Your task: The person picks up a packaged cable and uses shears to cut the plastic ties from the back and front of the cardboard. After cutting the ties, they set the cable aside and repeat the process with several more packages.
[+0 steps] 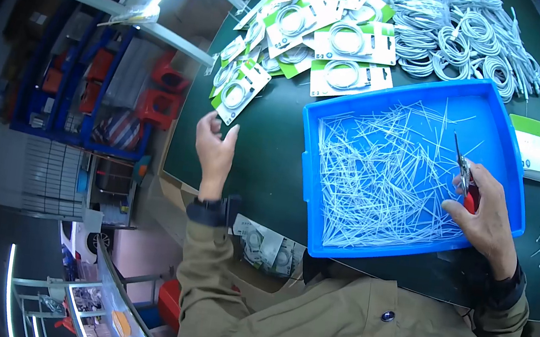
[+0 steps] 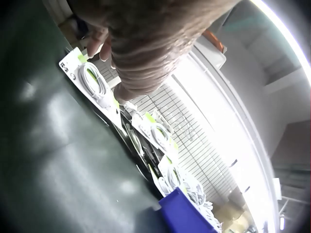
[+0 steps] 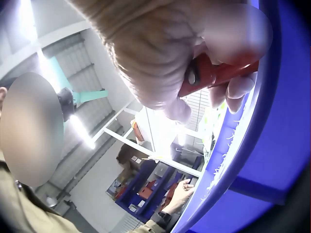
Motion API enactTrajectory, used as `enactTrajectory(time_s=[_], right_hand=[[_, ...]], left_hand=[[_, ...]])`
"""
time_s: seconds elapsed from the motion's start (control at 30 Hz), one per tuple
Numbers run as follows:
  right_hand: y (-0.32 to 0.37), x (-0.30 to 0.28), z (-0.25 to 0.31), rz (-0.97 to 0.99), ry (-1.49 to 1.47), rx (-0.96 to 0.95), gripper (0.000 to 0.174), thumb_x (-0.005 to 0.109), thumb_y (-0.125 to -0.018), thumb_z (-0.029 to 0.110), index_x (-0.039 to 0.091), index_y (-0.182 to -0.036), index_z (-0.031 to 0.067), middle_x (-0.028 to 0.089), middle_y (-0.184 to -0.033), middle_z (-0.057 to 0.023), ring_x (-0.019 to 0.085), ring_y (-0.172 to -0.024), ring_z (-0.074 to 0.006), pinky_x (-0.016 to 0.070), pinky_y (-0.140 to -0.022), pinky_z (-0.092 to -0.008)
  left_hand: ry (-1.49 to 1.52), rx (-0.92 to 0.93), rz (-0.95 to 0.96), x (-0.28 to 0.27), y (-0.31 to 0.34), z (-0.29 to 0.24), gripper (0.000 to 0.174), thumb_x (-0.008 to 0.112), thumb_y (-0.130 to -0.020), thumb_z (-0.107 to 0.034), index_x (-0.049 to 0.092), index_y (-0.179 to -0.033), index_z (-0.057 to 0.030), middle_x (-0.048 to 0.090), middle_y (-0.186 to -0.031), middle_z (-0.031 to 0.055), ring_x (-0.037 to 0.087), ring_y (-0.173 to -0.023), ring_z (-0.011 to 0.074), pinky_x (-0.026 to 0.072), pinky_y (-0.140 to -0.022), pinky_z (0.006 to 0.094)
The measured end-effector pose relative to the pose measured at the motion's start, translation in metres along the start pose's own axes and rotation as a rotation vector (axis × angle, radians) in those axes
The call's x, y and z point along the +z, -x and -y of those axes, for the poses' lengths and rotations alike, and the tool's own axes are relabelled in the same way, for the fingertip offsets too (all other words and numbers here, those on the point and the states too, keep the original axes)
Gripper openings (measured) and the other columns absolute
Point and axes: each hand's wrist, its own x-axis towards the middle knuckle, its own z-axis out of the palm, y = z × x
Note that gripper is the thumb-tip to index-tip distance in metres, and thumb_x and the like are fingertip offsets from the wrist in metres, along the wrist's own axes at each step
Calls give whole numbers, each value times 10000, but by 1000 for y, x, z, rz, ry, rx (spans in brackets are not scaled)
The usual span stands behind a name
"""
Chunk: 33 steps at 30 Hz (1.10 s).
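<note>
Left hand [image 1: 215,154], thumb and fingers spread, at the near edge of a carded cable [image 1: 241,92], left end of the card pile [image 1: 290,22]; impossible to tell whether touching. Right hand [image 1: 492,217], curled round a red-handled tool [image 1: 472,198] above the blue tray [image 1: 490,126] of white strips [image 1: 377,182]. Probably best: pinch by card edge, holding tool clear.

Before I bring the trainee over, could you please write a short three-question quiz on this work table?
1. Which hand holds the red-handled tool?

2. True or false: the blue tray contains scattered thin white strips.

3. Multiple choice: which of these is nearest the left hand?
A) the loose coiled cables
B) a carded cable pack
C) the blue tray

Key:
1. The right hand.
2. True.
3. B.
</note>
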Motion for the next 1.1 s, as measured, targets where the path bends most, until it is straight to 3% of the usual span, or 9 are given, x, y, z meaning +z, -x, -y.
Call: enactTrajectory(time_s=[0.07, 0.33, 0.47, 0.5, 0.57, 0.73, 0.87, 0.97, 1.1], right_hand=[[-2, -6, 3, 43, -68, 146, 523, 807, -841, 139, 647, -1305, -41, 591, -803, -109, 557, -708, -232, 472, -696, -365], [0, -23, 11, 67, -218, 131, 487, 806, -900, 183, 642, -1311, -20, 525, -780, -72, 493, -730, -144, 450, -685, -323], [0, -22, 4, 49, -136, -26, 633, 793, -920, 234, 585, -1449, -45, 706, -1033, -212, 677, -927, -304, 538, -901, -391], [2, -26, 8, 92, -41, -37, 729, 759, -946, 265, 491, -1547, -47, 682, -1249, -286, 668, -1120, -427, 511, -1025, -447], [6, -23, 7, 73, 22, -65, 754, 738, -963, 283, 445, -1579, -38, 659, -1262, -282, 646, -1133, -448, 498, -1039, -456], [6, -22, 19, 90, 65, -119, 747, 758, -967, 238, 433, -1583, -32, 633, -1095, -224, 632, -984, -407, 509, -936, -462], [10, -12, 28, 44, 20, -231, 706, 814, -913, 191, 523, -1515, -37, 646, -1035, -203, 654, -901, -355, 533, -836, -424], [18, -2, 42, 78, 15, -239, 742, 873, -852, 192, 564, -1497, -3, 656, -1043, -189, 667, -883, -331, 548, -785, -407], [26, 5, 47, 98, 71, -278, 749, 904, -814, 215, 596, -1473, 38, 650, -1013, -159, 662, -868, -318, 549, -741, -419]], left_hand=[[-143, 106, 74, 25, -31, -5, 680, 889, -827, -163, 564, -1404, -9, 643, -1205, 181, 604, -1139, 337, 505, -998, 466], [-458, 341, 116, 89, -74, 37, 700, 786, -878, -155, 482, -1481, 31, 624, -1295, 284, 575, -1202, 475, 453, -1075, 550], [-573, 334, 114, 89, -72, 21, 595, 698, -923, -141, 508, -1455, 46, 656, -1200, 266, 593, -1145, 459, 466, -1049, 548], [-571, 352, 71, 88, -73, 20, 568, 681, -934, -139, 518, -1445, 47, 657, -1194, 260, 594, -1139, 456, 472, -1044, 541], [-601, 470, -70, 80, -76, 18, 452, 648, -976, -151, 551, -1381, 22, 661, -1133, 219, 634, -1059, 417, 534, -943, 515], [-18, 69, -160, 12, -46, -91, 339, 528, -1060, -179, 564, -1316, 41, 704, -1165, 268, 722, -1045, 416, 557, -924, 538], [1010, -219, 21, -25, 10, -168, 394, 477, -1124, -200, 473, -1415, 66, 671, -1256, 207, 741, -1076, 259, 623, -915, 398], [1076, -463, 137, -41, 61, -216, 483, 509, -1115, -233, 442, -1498, 53, 646, -1336, 218, 732, -1149, 271, 635, -937, 414], [1252, -434, 215, -30, 110, -247, 414, 514, -1108, -153, 438, -1457, 57, 658, -1264, 207, 733, -1087, 229, 632, -921, 372]])
